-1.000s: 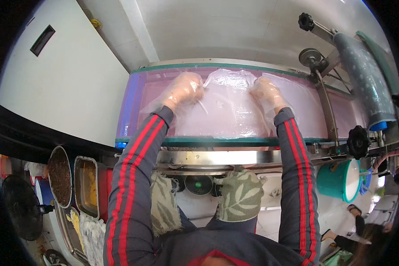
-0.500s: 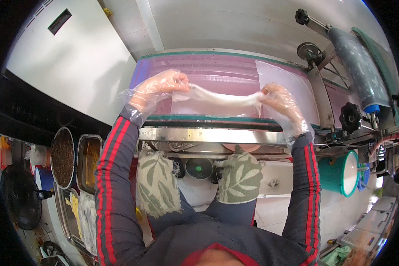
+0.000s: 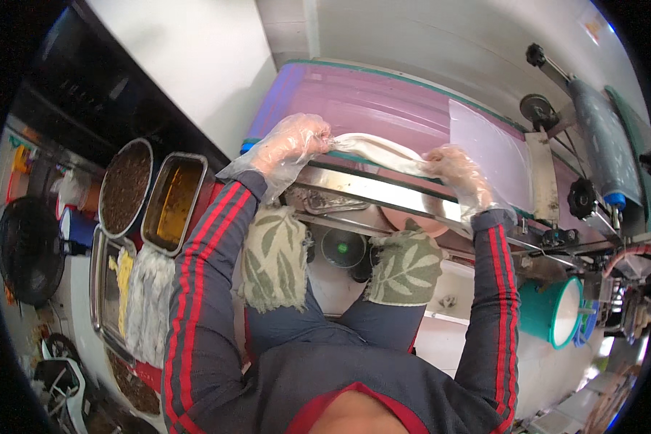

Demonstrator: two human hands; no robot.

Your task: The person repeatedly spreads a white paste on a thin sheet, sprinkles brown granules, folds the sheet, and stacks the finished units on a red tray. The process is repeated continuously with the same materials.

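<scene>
A thin, soft white rice sheet (image 3: 380, 150) hangs gathered into a long strip between my hands, above the near edge of the machine. My left hand (image 3: 299, 141), in a clear plastic glove, pinches its left end. Its right end is gripped by my right hand (image 3: 458, 172), gloved the same way, with fingers closed. Beneath and beyond lies the pinkish-purple belt (image 3: 372, 94) with green edges. A pale sheet (image 3: 484, 145) lies flat on the belt's right part.
On the left stand a round pan of dark crumbly filling (image 3: 125, 189), a rectangular pan of yellow-brown liquid (image 3: 179, 202) and a metal tray (image 3: 103, 289) with grey cloth. A roller (image 3: 599, 134) with black knobs is at right, above a teal bucket (image 3: 557, 311) of white liquid.
The view has turned, bringing the left-hand pans further in. Both hands have drawn closer to me with the rice sheet, from over the belt to its near edge. The strip now slopes down to the right.
</scene>
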